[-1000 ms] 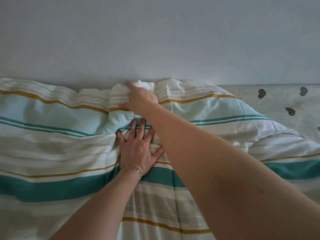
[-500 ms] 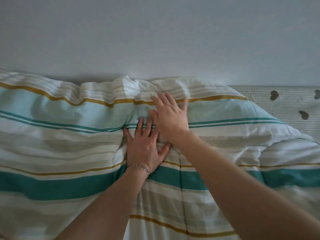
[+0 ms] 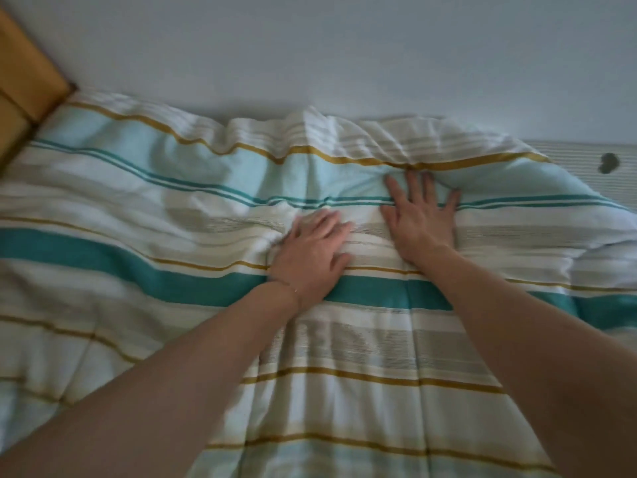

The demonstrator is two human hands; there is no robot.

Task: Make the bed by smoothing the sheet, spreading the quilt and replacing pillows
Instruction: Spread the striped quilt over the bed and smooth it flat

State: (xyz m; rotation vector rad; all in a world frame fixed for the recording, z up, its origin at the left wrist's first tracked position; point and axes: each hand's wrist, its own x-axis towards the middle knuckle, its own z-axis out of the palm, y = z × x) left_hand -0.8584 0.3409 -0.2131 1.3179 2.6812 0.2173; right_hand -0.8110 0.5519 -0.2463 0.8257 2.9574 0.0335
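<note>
A quilt (image 3: pixel 144 236) with white, teal, pale blue and mustard stripes covers most of the bed, its far edge bunched against the wall. My left hand (image 3: pixel 310 253) lies flat on the quilt near the middle, fingers straight and pointing up-right, a thin bracelet on the wrist. Just to its right, my right hand (image 3: pixel 422 215) presses flat on the quilt with fingers spread toward the mustard stripe. At the far right the bed sheet (image 3: pixel 586 160), striped with dark hearts, shows beyond the quilt's edge. No pillow is in view.
A plain pale wall (image 3: pixel 327 53) runs along the far side of the bed. A mustard-brown headboard or piece of furniture (image 3: pixel 24 84) stands at the upper left corner.
My right hand let go of the quilt's bunched far edge and came down flat to the right. My left hand stayed flat on the quilt. The view swung left, showing the brown furniture.
</note>
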